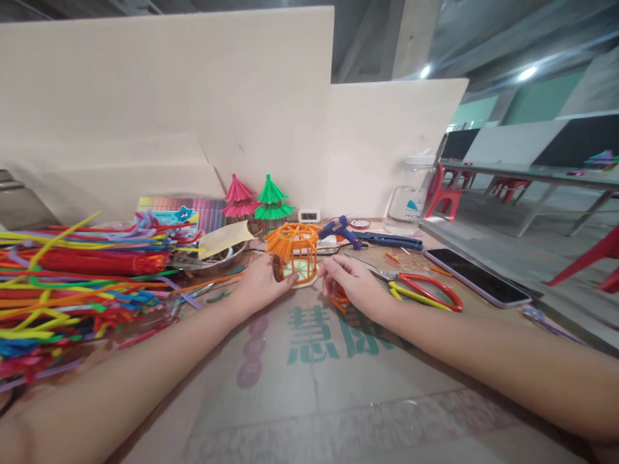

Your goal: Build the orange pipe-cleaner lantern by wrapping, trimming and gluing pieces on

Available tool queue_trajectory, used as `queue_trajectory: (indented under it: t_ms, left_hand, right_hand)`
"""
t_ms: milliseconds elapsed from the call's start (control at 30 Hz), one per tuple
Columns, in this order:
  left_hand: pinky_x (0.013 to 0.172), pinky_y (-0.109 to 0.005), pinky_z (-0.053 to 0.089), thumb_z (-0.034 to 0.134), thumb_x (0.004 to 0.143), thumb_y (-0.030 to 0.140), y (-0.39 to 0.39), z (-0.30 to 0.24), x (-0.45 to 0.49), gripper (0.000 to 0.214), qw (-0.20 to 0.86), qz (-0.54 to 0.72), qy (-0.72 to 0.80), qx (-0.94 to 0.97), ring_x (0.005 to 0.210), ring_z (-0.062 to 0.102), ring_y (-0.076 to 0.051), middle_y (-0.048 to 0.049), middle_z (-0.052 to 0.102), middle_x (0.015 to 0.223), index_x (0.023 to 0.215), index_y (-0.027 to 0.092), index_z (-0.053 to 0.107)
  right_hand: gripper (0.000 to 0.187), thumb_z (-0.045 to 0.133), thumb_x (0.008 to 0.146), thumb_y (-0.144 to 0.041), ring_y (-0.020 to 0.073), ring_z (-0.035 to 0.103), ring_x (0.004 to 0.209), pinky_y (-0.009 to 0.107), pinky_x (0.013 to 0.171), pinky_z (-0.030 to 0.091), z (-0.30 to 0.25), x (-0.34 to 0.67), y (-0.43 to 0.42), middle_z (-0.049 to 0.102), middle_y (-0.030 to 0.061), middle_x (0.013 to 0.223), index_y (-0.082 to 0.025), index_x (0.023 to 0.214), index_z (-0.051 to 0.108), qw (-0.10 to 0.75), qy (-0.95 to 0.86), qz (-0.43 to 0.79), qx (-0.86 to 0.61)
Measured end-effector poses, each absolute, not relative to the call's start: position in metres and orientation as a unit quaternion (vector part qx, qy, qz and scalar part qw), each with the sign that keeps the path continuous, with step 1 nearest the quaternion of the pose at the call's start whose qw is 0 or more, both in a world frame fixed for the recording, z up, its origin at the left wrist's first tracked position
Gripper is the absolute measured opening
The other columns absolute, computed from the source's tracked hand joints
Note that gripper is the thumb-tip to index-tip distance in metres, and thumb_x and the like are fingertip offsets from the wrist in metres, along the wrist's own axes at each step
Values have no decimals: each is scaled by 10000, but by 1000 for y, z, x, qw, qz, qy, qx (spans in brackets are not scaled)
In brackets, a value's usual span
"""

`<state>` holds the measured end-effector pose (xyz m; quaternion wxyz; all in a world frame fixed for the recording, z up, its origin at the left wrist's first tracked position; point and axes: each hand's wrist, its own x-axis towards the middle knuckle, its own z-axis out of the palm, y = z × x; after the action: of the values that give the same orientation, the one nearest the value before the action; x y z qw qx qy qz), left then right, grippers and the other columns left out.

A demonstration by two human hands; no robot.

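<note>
A small orange pipe-cleaner pavilion (296, 251) stands on a pale round base at the middle of the cardboard-covered table (309, 374). My left hand (264, 282) rests beside its left side, fingers curled round a small dark thing I cannot name, thumb touching the base. Just right of the pavilion my right hand (351, 283) lies palm down, fingers bent over short orange pipe-cleaner pieces (340, 300).
A big heap of coloured pipe cleaners (72, 277) fills the left. Behind stand a pink (239, 198) and a green (272, 198) paper pavilion, a blue glue gun (341, 230), red-handled scissors (425, 288), a phone (476, 276), a clear jar (410, 196) and beige boards (193, 103).
</note>
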<state>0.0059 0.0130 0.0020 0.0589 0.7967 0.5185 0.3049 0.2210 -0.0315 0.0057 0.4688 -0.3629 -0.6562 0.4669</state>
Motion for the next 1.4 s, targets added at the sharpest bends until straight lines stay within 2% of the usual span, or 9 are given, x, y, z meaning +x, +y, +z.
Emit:
queue_trajectory:
  t_ms: [200, 333, 533, 767, 967, 1200, 1400]
  left_hand:
    - [967, -412, 479, 567, 853, 393, 10, 6, 3, 377, 3, 287, 417, 863, 1122, 600, -289, -102, 651, 1176, 1170, 190, 575]
    - [1012, -435, 451, 564, 858, 382, 8, 8, 3, 382, -22, 302, 383, 873, 1204, 552, -307, -107, 610, 1264, 1188, 189, 572]
    - [1018, -448, 443, 579, 849, 373, 9, 5, 3, 420, -43, 311, 380, 870, 1207, 549, -307, -102, 610, 1259, 1223, 187, 546]
    - [1020, -460, 442, 571, 858, 367, 7, 8, 3, 407, -49, 305, 370, 876, 1207, 546, -311, -110, 612, 1251, 1224, 189, 557]
    - [1002, -449, 451, 570, 866, 382, 7, 7, 3, 414, -62, 306, 366, 876, 1181, 559, -308, -107, 623, 1219, 1227, 181, 551]
    - [1020, -466, 432, 566, 878, 419, 8, 5, 2, 488, -79, 302, 375, 873, 1205, 539, -320, -126, 605, 1244, 1294, 171, 502]
    - [1031, -466, 423, 565, 880, 418, 6, 8, 2, 456, -80, 298, 373, 875, 1229, 523, -318, -117, 599, 1254, 1271, 188, 521]
  right_hand:
    - [423, 498, 873, -608, 136, 542, 539, 262, 544, 446, 7, 221, -32, 592, -11, 586, -199, 792, 572, 472, -648, 466, -375]
    - [463, 496, 860, -641, 140, 545, 540, 270, 545, 445, 8, 221, -32, 593, -4, 581, -194, 772, 576, 476, -640, 468, -380]
    - [454, 514, 858, -630, 134, 537, 549, 258, 528, 415, 6, 222, -33, 582, -8, 594, -190, 772, 590, 467, -651, 475, -363]
    - [325, 527, 895, -464, 119, 514, 533, 252, 547, 415, 7, 221, -32, 583, -17, 586, -195, 714, 545, 464, -673, 447, -364]
    - [284, 507, 910, -373, 108, 513, 539, 237, 552, 420, 9, 221, -35, 562, -28, 586, -196, 689, 531, 462, -678, 442, -362]
    - [286, 507, 904, -353, 104, 517, 532, 232, 555, 427, 10, 221, -37, 564, -31, 576, -198, 665, 524, 465, -678, 442, -359]
    - [313, 520, 898, -360, 100, 520, 526, 228, 553, 428, 12, 222, -39, 571, -28, 567, -196, 631, 521, 467, -682, 439, -352]
